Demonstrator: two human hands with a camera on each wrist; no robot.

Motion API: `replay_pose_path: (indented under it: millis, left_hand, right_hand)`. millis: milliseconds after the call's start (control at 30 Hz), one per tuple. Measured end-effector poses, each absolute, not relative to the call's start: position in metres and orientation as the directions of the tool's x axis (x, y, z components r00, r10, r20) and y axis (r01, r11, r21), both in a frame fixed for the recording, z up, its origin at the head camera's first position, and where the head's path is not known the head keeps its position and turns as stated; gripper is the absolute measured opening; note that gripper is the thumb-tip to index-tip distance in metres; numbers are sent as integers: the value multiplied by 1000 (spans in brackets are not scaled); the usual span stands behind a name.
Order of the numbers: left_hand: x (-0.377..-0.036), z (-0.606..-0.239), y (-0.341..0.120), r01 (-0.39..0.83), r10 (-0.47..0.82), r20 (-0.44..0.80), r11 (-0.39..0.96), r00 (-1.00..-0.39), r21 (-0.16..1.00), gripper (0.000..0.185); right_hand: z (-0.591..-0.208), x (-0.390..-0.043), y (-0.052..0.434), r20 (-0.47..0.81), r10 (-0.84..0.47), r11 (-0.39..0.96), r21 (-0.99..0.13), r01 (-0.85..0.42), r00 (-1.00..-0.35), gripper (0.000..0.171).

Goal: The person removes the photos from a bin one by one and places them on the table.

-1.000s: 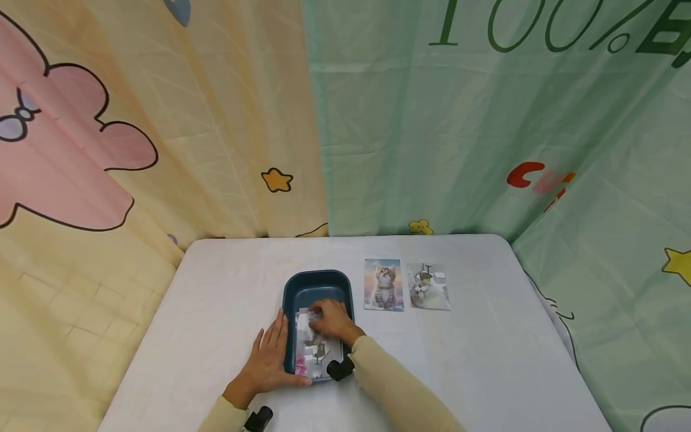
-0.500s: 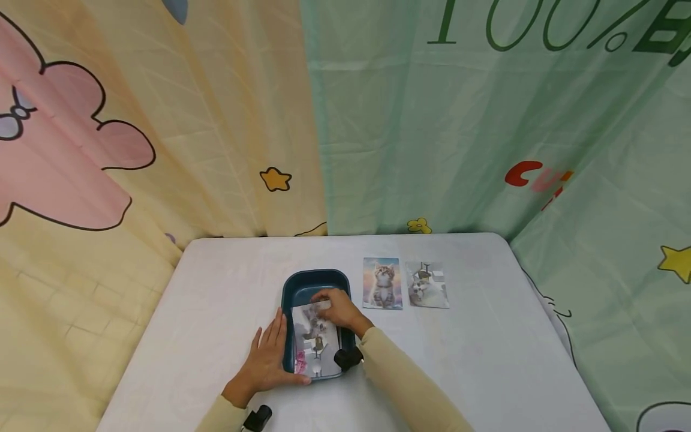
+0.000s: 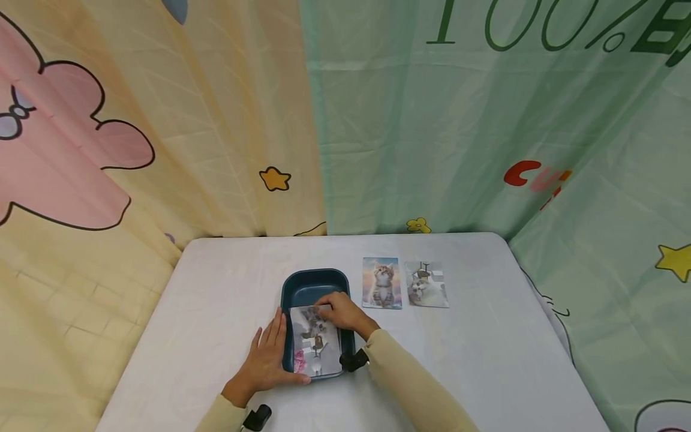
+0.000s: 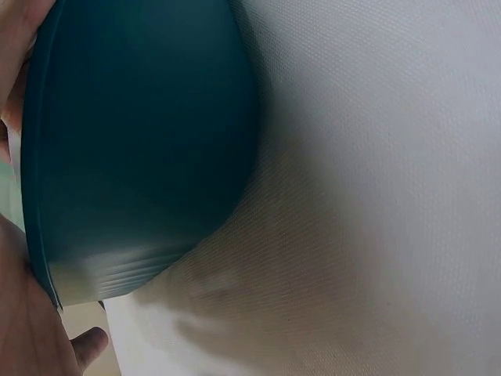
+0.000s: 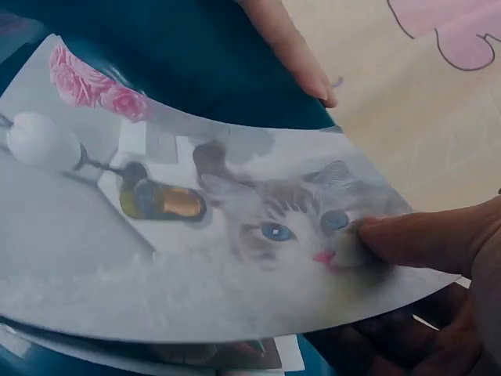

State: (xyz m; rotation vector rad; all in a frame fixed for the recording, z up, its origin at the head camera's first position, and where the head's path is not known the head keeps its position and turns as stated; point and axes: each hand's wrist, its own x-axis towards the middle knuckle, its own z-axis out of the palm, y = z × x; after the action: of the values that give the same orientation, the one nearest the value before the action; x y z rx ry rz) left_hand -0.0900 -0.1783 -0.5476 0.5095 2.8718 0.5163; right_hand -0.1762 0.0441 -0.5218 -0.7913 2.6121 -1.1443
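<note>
A dark teal tray [image 3: 306,294] stands on the table, with picture cards in its near part. The topmost card, a cat picture [image 3: 317,354], is pinched at its far end by my right hand [image 3: 345,313]. In the right wrist view, the thumb presses on the bowed cat picture [image 5: 258,235] and the other fingers lie beneath it. Another card's edge [image 5: 235,352] shows below. My left hand [image 3: 264,363] lies along the tray's left side, fingers straight, thumb at the near rim. The left wrist view shows the tray's outer wall [image 4: 141,141].
To the right of the tray lie two cards on the white tabletop [image 3: 486,336]: a kitten card [image 3: 382,285] and a grey-white cat card [image 3: 427,285]. Printed curtains [image 3: 378,150] hang behind the table. Black wrist cameras [image 3: 258,418] sit on both forearms.
My right hand has shifted slightly right, and its grip has lifted the top cat picture's far end so that the card bows. The left hand has stayed in place.
</note>
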Motion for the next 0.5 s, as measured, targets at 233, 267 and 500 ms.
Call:
replay_pose_path:
  millis: [233, 267, 500]
  left_hand:
    - [-90, -547, -179, 298, 358, -113, 884, -927, 361, 145]
    - [-90, -547, -178, 296, 357, -112, 884, -928, 362, 145]
    - [-90, -547, -178, 292, 358, -123, 882, -926, 370, 144]
  right_hand:
    - [-519, -175, 54, 55, -517, 569, -723, -391, -854, 13]
    - [-520, -176, 56, 68, -500, 564, -731, -383, -864, 13]
    - [-523, -179, 71, 130, -405, 519, -782, -344, -905, 17]
